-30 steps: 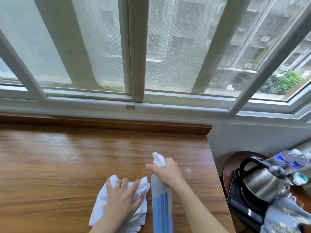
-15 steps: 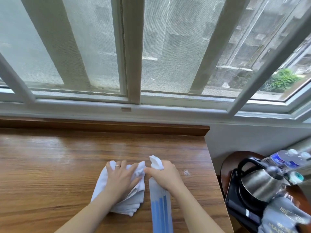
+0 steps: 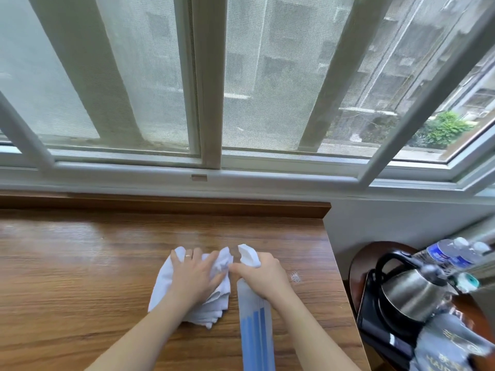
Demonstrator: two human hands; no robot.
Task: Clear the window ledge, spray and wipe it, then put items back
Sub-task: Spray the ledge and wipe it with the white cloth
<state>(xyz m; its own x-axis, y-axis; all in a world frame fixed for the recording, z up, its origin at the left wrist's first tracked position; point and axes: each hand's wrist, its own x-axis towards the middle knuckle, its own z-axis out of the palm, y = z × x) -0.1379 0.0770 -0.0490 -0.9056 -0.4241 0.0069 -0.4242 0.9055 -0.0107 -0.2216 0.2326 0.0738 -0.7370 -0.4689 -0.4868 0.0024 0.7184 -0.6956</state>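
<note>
**Cloth and spray bottle side by side on the wooden ledge**

On the wooden ledge below the window, a white cloth lies bunched under the left hand. The fingers of that hand are spread and laid flat over the cloth, pressing it to the wood; a ring shows on one finger. Folds of cloth stick out past the fingertips toward the window and trail back under the wrist toward the person.

Just to the right, the right hand is wrapped around the neck of a spray bottle, fingers curled over it just behind the white nozzle head. The nozzle points toward the window, and its tip sits just beside the cloth's far corner. The index fingertip nearly meets the cloth; whether it touches cannot be told. The bottle's body runs back toward the person, between the two forearms.

A small patch of pale specks lies on the wood near the right hand, toward the ledge's right edge.

Beyond that edge, lower down, a round dark table holds a steel kettle with a black handle on a black base, water bottles with blue labels, and blurred packets in front.

The ledge is glossy brown wood grain with a raised strip along the back. The cloth is soft and creased; the bottle is translucent with blue vertical stripes. The window frame is pale, with mesh screens behind it.
</note>
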